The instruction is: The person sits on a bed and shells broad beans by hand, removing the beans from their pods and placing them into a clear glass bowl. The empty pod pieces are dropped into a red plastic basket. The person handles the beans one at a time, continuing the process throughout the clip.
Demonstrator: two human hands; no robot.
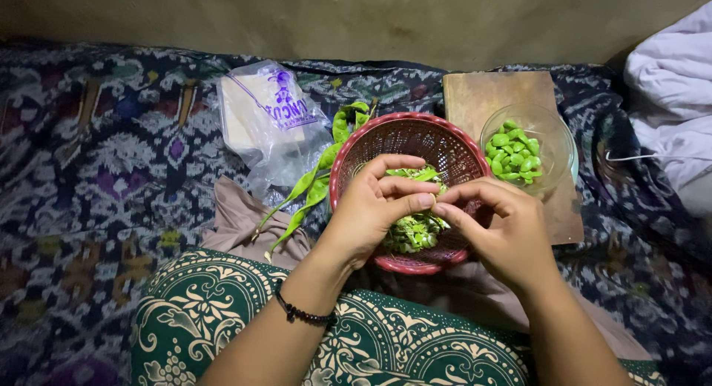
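My left hand (pixel 374 208) and my right hand (pixel 504 230) meet over a red woven basket (pixel 415 134), fingertips pinched together on a small green bean pod piece (pixel 426 175). The basket holds a heap of green pod peelings (pixel 411 234). Long green bean pods (pixel 311 182) hang over the basket's left rim. A clear glass bowl (pixel 560 137) with peeled green beans (pixel 513 157) stands to the right on a wooden cutting board (pixel 489 97). A dark bead bracelet sits on my left wrist.
A clear plastic bag (pixel 271 123) with a pale block inside lies left of the basket. Everything rests on a dark patterned cloth (pixel 96 171). A green patterned cushion (pixel 215 312) lies near me. White fabric (pixel 671 89) is piled at the right edge.
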